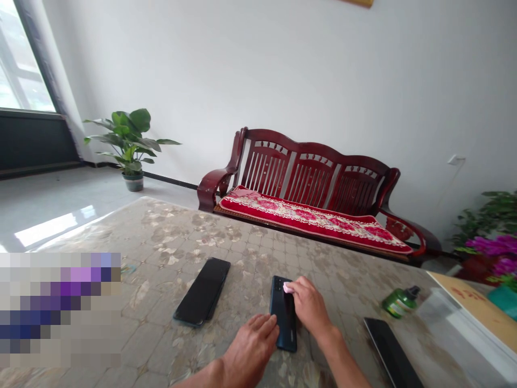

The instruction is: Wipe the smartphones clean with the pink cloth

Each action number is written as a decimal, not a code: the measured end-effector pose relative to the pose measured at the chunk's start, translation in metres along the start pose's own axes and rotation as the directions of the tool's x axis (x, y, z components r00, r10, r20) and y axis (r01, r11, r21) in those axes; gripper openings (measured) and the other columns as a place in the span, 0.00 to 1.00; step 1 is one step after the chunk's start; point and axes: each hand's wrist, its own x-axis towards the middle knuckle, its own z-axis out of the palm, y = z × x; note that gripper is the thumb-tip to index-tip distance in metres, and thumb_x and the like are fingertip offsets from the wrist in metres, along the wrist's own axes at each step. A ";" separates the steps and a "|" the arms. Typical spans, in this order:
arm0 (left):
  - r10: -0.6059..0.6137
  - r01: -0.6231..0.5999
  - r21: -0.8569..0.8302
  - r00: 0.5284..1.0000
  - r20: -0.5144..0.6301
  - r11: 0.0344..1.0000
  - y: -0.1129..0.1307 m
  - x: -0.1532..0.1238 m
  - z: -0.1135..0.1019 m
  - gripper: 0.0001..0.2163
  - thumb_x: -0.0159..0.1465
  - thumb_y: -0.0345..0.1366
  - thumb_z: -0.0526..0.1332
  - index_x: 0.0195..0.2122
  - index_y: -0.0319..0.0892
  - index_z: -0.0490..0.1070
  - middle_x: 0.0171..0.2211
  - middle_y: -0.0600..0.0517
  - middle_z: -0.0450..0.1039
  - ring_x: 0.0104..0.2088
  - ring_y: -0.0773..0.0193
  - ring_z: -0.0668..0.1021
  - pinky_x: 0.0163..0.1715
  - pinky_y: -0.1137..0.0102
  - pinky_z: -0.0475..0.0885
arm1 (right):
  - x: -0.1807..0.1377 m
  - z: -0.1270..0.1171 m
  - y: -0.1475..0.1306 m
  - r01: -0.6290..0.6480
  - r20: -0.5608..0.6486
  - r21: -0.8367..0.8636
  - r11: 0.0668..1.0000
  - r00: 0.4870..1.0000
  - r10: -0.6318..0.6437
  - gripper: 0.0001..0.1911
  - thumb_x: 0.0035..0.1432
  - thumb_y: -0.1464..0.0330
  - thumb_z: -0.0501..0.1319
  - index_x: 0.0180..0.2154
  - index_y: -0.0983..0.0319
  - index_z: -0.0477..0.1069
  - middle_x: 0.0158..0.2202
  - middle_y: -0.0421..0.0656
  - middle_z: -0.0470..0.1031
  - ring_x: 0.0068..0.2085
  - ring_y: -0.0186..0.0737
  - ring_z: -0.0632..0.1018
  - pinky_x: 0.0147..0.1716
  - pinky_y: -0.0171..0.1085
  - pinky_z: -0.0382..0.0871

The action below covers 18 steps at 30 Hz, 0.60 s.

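Note:
A dark blue smartphone (286, 318) lies back side up on the table, its camera block at the far left corner. My left hand (252, 347) is closed against the phone's near left edge; its thumb is hidden. Between the fingers of my right hand (310, 304) is a small pale pink wad (286, 288), touching the phone's back near the camera block. Whether the wad is cloth or sponge, I cannot tell. To the left lies a black smartphone (204, 291), screen up, on top of another flat dark thing that shows only at its edge.
Right of my hands are a dark flat device (391, 353), a green bottle (399, 302) with a black cap and a tan board (476, 307). A patterned cover spreads over the table (161, 258). Beyond stand a red wooden bench (311, 183) and a potted plant (133, 145).

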 end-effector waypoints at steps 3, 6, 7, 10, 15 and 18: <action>0.000 0.000 -0.020 1.000 0.019 1.000 0.001 0.001 -0.001 0.11 0.63 0.27 0.58 0.47 0.39 0.69 0.51 0.44 0.73 0.51 0.54 0.75 0.55 0.61 0.68 | -0.023 -0.003 -0.006 0.062 0.043 -0.008 0.998 0.997 -0.062 0.18 0.61 0.77 0.50 0.38 0.56 0.77 0.35 0.42 0.74 0.40 0.37 0.75 0.40 0.32 0.66; -0.004 0.005 -0.044 0.999 0.040 0.999 0.001 0.002 -0.003 0.10 0.63 0.27 0.58 0.45 0.39 0.69 0.49 0.45 0.74 0.50 0.55 0.75 0.55 0.62 0.67 | -0.034 -0.002 -0.011 0.098 0.070 -0.044 0.994 0.993 -0.094 0.19 0.59 0.79 0.50 0.38 0.55 0.76 0.35 0.41 0.73 0.41 0.37 0.75 0.41 0.32 0.65; -0.004 0.006 -0.044 0.999 0.044 0.999 0.001 0.002 -0.004 0.10 0.63 0.27 0.58 0.46 0.39 0.70 0.49 0.45 0.74 0.50 0.54 0.75 0.55 0.62 0.67 | -0.033 -0.001 -0.012 0.092 0.066 -0.062 0.994 0.994 -0.088 0.19 0.58 0.79 0.50 0.37 0.56 0.76 0.35 0.41 0.73 0.41 0.37 0.75 0.41 0.33 0.65; -0.003 0.004 -0.027 0.999 0.051 1.000 0.002 0.002 -0.006 0.11 0.64 0.27 0.57 0.48 0.38 0.69 0.51 0.43 0.73 0.51 0.53 0.75 0.55 0.61 0.67 | -0.021 0.005 -0.013 0.047 0.018 -0.104 0.993 0.999 -0.046 0.18 0.57 0.80 0.51 0.36 0.56 0.75 0.36 0.42 0.74 0.42 0.38 0.75 0.42 0.33 0.66; -0.013 0.014 -0.015 0.998 0.057 1.000 0.003 0.003 -0.008 0.10 0.64 0.27 0.58 0.46 0.38 0.70 0.49 0.44 0.74 0.49 0.54 0.76 0.54 0.62 0.68 | -0.013 0.010 -0.021 0.052 -0.012 -0.126 0.991 0.998 -0.054 0.16 0.58 0.81 0.51 0.37 0.57 0.72 0.38 0.42 0.74 0.43 0.40 0.74 0.45 0.35 0.65; -0.014 0.015 -0.027 0.999 0.036 1.000 0.003 0.004 -0.007 0.08 0.64 0.27 0.58 0.45 0.39 0.69 0.47 0.44 0.74 0.48 0.54 0.75 0.54 0.61 0.68 | -0.024 0.009 -0.027 0.096 0.013 -0.109 0.989 0.995 -0.096 0.13 0.63 0.78 0.52 0.39 0.56 0.71 0.39 0.41 0.73 0.43 0.40 0.74 0.43 0.35 0.66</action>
